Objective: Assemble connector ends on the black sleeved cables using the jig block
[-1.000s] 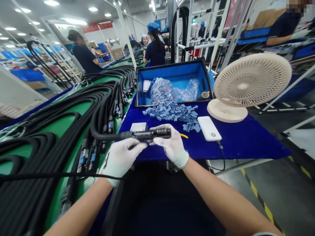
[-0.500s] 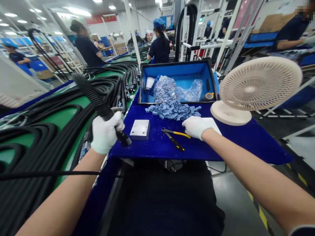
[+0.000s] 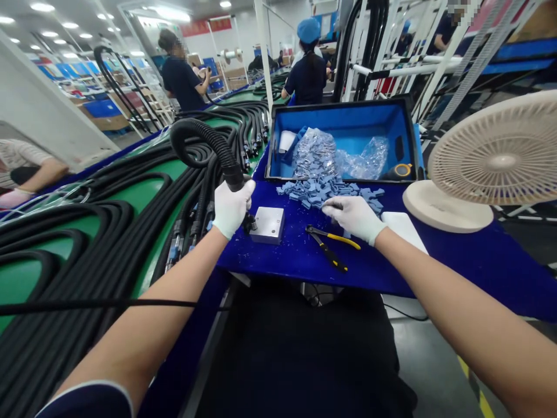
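Note:
My left hand (image 3: 231,206), in a white glove, is wrapped round the end of a black corrugated cable (image 3: 204,142) that arches up and left; its connector tip points down beside a small grey metal block (image 3: 268,224). My right hand (image 3: 353,216), also gloved, reaches to the near edge of a pile of small blue plastic pieces (image 3: 327,193) on the blue table (image 3: 391,261), fingers pinched together at the pieces. What they pinch is too small to name. Yellow-handled pliers (image 3: 331,245) lie just in front of that hand.
A blue bin (image 3: 339,125) with bagged parts stands behind the pile. A cream desk fan (image 3: 491,162) stands at the right, a white power bank partly under my right forearm. Several black cables (image 3: 87,232) cover the green belt at the left. People work farther back.
My left hand carried the cable end right and up to the grey block. My right hand moved from the power bank to the blue pieces. The camera view shifted right.

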The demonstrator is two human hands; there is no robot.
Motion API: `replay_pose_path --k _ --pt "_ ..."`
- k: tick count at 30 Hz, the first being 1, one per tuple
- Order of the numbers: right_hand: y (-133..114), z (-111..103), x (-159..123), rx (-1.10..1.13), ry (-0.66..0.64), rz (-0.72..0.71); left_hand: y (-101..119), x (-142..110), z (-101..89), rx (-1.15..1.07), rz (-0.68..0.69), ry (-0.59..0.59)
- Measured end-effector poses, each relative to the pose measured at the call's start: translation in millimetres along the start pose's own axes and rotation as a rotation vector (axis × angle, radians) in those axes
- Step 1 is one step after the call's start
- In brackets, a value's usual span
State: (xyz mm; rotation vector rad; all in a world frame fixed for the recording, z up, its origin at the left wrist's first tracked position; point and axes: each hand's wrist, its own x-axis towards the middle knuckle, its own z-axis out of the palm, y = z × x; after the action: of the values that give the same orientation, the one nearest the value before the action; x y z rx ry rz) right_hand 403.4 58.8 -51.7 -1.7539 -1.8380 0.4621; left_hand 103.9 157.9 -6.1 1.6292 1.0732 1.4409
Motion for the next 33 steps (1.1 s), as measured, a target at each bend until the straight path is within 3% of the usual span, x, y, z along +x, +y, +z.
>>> replay_pose_path --k 4,8,11,15,22,28,33 --pt "-37.2 4.8 17.4 0.282 -0.136 -0.053 1.5 -3.6 7.3 0.217 0.076 0.076" --pt "-78.6 22.8 37.1 0.204 -0.251 -0.219 3.2 0.6 2.8 0.086 -0.043 -0.103" --pt "-104.5 41.2 50.4 0.151 -0.174 -0.308 4.1 5.2 -6.0 0.061 -0.050 -0.194" --pt "-126.7 62.8 66.2 0.205 -0.117 -0.386 3.0 7.2 -12.4 0.064 -0.021 -0.187" --pt "-131.5 73.0 78.9 0.193 -0.241 -0.333 -5.0 7.9 -15.6 -0.005 -0.045 -0.194" --pt "-134.9 72.4 83.6 0.070 -0.219 -0.377 -8.9 9.0 -17.1 -0.013 -0.041 -0.202" --pt "-133.0 84.4 93.6 0.233 -0.307 -0.318 -11.2 8.5 -14.1 -0.091 -0.083 -0.207"
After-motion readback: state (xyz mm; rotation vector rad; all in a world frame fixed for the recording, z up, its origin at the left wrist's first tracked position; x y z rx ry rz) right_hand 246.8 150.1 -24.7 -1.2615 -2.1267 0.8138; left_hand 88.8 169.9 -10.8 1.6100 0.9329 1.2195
